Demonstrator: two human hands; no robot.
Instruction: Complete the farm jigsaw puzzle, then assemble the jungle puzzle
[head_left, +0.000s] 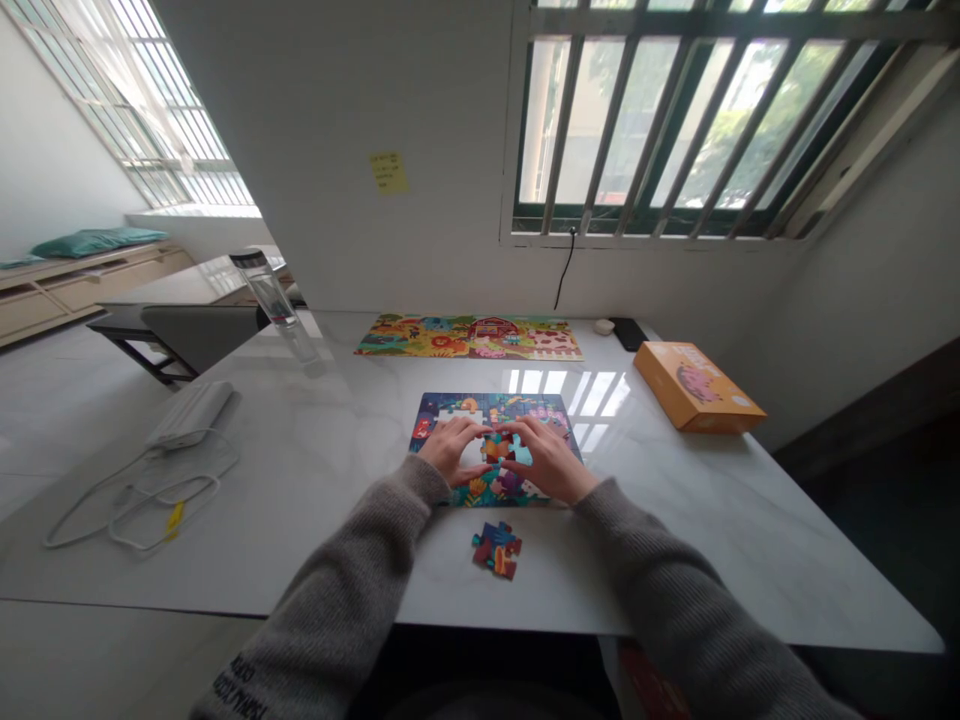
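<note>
A partly assembled jigsaw puzzle [491, 402] with a dark blue border lies on the table in front of me, and white gaps show in it. Over its left half is my left hand [452, 447], thumb and forefinger curved in toward the middle. My right hand [550, 460] mirrors it from the right side. Between the fingertips of both hands sits an orange and brown puzzle piece [499, 447]; whether it is one piece or several joined is too small to tell. Nearer to me, a small cluster of loose puzzle pieces [497, 550] lies on the tabletop.
Behind the puzzle lies a long, colourful animal picture puzzle [469, 337]. An orange box [697, 388] stands at right, near a black phone [628, 334]. At left are a glass bottle [264, 287] and a white device [191, 413] with a looped cable [120, 518].
</note>
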